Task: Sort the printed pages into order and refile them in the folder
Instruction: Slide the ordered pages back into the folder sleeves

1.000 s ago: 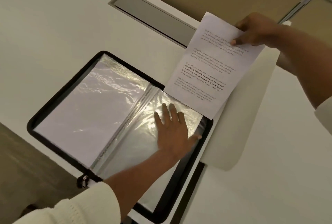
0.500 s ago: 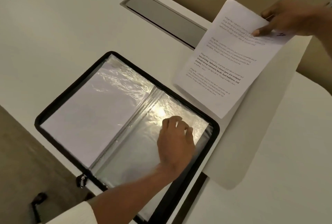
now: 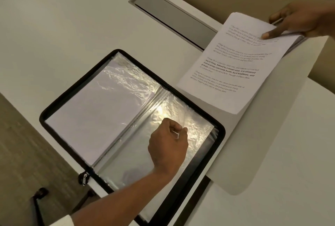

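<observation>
A black zip folder [image 3: 54,106] lies open on the white table, showing clear plastic sleeves. The left sleeve [image 3: 101,115] has a blank white sheet in it. My left hand [image 3: 167,146] rests on the right sleeve [image 3: 197,129] with fingers curled, pinching the plastic near its top. My right hand [image 3: 299,20] holds a stack of printed pages [image 3: 233,64] by the far corner, thumb on the top sheet. The stack hangs tilted above the table, just beyond the folder's upper right corner.
A grey cable hatch [image 3: 174,18] is set into the white table [image 3: 63,26] behind the folder. The table's front edge runs diagonally at lower left, with floor and a chair base [image 3: 40,194] below. A second tabletop [image 3: 290,153] adjoins on the right.
My left hand went from lying flat on the right sleeve to curling and pinching the plastic. My right hand drew the printed pages up and to the right, off the folder.
</observation>
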{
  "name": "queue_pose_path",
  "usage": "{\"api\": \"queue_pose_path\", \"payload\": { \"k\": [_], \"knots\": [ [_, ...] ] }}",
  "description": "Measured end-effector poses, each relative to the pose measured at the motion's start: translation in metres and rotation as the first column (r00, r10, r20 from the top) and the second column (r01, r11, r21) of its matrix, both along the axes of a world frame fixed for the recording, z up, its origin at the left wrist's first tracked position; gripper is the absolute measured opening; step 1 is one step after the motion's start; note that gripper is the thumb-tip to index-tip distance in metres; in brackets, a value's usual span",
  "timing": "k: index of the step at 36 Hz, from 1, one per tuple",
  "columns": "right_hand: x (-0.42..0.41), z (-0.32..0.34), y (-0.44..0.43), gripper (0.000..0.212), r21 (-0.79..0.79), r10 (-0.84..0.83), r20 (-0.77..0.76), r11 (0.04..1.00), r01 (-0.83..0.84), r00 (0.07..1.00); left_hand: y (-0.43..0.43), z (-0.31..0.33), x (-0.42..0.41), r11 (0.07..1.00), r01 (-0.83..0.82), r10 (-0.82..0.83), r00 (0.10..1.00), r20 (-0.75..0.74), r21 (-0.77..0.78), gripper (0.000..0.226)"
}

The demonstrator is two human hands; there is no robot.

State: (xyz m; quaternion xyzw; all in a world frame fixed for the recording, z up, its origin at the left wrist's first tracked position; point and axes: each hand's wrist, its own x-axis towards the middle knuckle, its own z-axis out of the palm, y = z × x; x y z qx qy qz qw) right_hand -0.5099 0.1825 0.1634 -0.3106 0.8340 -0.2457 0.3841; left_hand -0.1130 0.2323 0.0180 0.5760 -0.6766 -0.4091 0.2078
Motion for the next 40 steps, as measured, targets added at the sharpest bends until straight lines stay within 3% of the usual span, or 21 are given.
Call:
{"api": "queue_pose_path", "payload": {
  "k": [7, 15, 21, 25, 34, 37, 40],
  "knots": [
    [-0.014, 0.005, -0.012, 0.025, 0.078, 0.072, 0.022, 0.994, -0.074, 0.997, 0.001, 0.002, 0.006, 0.993, 0.054, -0.049, 0.997, 0.057, -0.105, 0.024],
    [-0.025, 0.010, -0.013, 0.079, 0.169, 0.083, -0.014, 0.982, -0.079, 0.996, 0.000, 0.003, 0.007, 0.980, 0.101, -0.087, 0.992, 0.088, -0.171, 0.027],
    [-0.030, 0.005, -0.026, 0.079, 0.216, 0.153, -0.020, 0.966, -0.145, 0.988, 0.001, 0.000, 0.006, 0.973, 0.115, -0.097, 0.991, 0.096, -0.201, 0.026],
    [-0.018, -0.004, -0.034, 0.051, 0.212, 0.136, -0.007, 0.968, -0.131, 0.991, 0.002, -0.002, 0.005, 0.970, 0.124, -0.106, 0.989, 0.100, -0.208, 0.026],
    [0.000, -0.047, -0.046, 0.041, 0.174, 0.149, 0.040, 0.973, -0.154, 0.988, 0.001, -0.003, 0.005, 0.970, 0.131, -0.110, 0.988, 0.111, -0.206, 0.026],
    [0.008, -0.057, -0.045, 0.045, 0.158, 0.157, 0.094, 0.973, -0.170, 0.983, -0.001, -0.003, 0.006, 0.975, 0.121, -0.101, 0.988, 0.112, -0.187, 0.025],
    [0.013, -0.064, -0.045, 0.065, 0.153, 0.199, 0.112, 0.965, -0.215, 0.974, -0.002, -0.003, 0.008, 0.980, 0.115, -0.098, 0.989, 0.113, -0.161, 0.025]
  ]
}}
